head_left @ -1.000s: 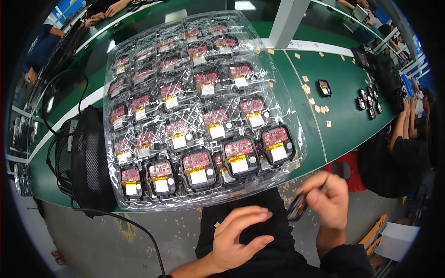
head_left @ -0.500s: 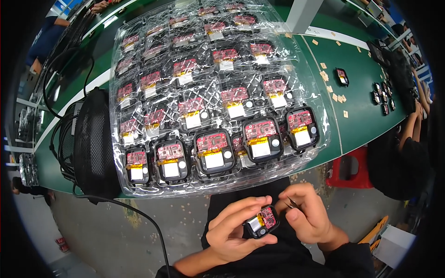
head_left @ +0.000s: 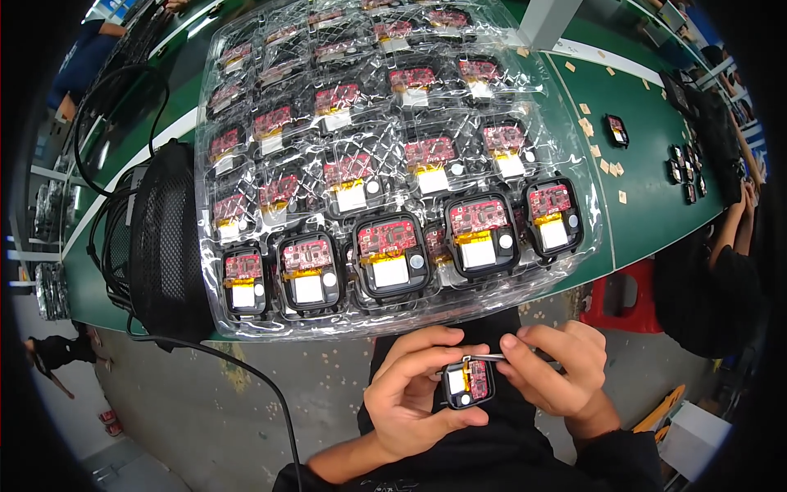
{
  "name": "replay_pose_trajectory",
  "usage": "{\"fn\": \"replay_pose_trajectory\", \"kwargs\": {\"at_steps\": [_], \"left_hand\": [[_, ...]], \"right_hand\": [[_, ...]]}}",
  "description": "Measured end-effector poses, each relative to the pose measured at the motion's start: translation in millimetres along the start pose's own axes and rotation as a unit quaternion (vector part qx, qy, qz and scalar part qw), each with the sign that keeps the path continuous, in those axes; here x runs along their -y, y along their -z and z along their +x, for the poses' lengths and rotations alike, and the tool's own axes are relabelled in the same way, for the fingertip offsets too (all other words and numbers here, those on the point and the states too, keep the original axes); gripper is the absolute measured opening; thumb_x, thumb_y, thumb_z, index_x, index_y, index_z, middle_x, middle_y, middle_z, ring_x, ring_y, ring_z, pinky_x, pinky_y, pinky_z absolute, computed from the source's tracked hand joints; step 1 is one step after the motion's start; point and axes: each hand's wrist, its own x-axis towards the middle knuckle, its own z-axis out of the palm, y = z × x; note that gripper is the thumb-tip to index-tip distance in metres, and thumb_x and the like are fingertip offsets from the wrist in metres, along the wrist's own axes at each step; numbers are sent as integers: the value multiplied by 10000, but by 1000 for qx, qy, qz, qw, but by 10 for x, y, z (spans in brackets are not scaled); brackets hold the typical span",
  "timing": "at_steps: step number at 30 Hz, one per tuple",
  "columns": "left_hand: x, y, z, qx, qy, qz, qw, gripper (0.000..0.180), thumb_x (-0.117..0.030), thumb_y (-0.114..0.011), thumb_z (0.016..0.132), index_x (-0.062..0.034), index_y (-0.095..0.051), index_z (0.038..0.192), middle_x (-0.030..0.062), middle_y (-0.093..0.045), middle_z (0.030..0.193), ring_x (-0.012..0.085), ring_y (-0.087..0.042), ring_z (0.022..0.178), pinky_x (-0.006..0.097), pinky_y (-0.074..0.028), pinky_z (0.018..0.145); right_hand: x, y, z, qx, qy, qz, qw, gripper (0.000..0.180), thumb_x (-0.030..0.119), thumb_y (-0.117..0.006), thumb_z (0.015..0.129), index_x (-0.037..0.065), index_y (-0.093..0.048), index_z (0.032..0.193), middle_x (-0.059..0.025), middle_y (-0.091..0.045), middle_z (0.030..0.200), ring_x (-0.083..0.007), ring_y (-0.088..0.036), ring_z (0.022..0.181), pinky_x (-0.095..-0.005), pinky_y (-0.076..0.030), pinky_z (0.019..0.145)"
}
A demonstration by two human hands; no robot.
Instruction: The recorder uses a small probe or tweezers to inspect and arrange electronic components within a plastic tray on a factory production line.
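My left hand point(head_left: 402, 394) is closed around the edges of a small black square housing point(head_left: 478, 382), held above my lap. Inside it show a red circuit board, a white block, yellow tape and a pale round disc. My right hand point(head_left: 561, 369) pinches a pair of metal tweezers point(head_left: 490, 357). Their tips reach the upper edge of the housing, near the yellow tape; whether they grip anything there is too small to tell. Beyond my hands stands a clear plastic tray stack point(head_left: 592, 234), filled with several similar housings point(head_left: 392, 254).
A black mesh bag point(head_left: 168, 246) with cables is left of the trays. One cable point(head_left: 270, 394) hangs down beside my left arm. On the green table point(head_left: 648, 213) at right are small tan pieces and more housings point(head_left: 616, 129). A red stool point(head_left: 619, 299) and another person point(head_left: 697, 303) are farther right.
My right hand has turned and brought the tweezers leftward onto the top edge of the housing. The housing has been tilted more upright in my left hand. The view has shifted slightly.
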Motion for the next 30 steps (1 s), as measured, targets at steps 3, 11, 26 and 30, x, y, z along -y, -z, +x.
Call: {"fn": "replay_pose_trajectory", "kwargs": {"at_steps": [3,11,26,30], "left_hand": [[16,-5,11,0,-5,-3,1000,624,-57,-881,718,98,-569,1236,228,-478,1322,367,-630,1158,442,-564,988],[-32,-30,1,-6,13,32,999,609,-66,-868,741,98,-571,1246,220,-483,1319,337,-633,1157,394,-568,980],[-45,0,-16,5,35,35,999,614,-58,-861,749,104,-574,1266,203,-474,1335,303,-630,1157,367,-561,975],[-62,0,-23,8,48,42,998,612,-63,-858,755,108,-573,1270,204,-469,1344,301,-623,1165,373,-557,985]], "right_hand": [[14,1,-16,-4,10,6,1000,339,171,-844,721,65,-749,1028,-33,-669,926,-106,-514,561,-246,-360,460],[-26,-27,18,4,29,13,999,315,145,-847,705,68,-751,995,-29,-669,918,-101,-514,548,-245,-360,453],[-71,-80,13,32,-90,202,975,206,70,-818,705,62,-742,897,-41,-682,827,-153,-607,576,-267,-467,492],[-54,-79,8,31,-76,186,979,208,68,-816,708,55,-736,899,-43,-682,834,-153,-608,577,-269,-471,492]]}}
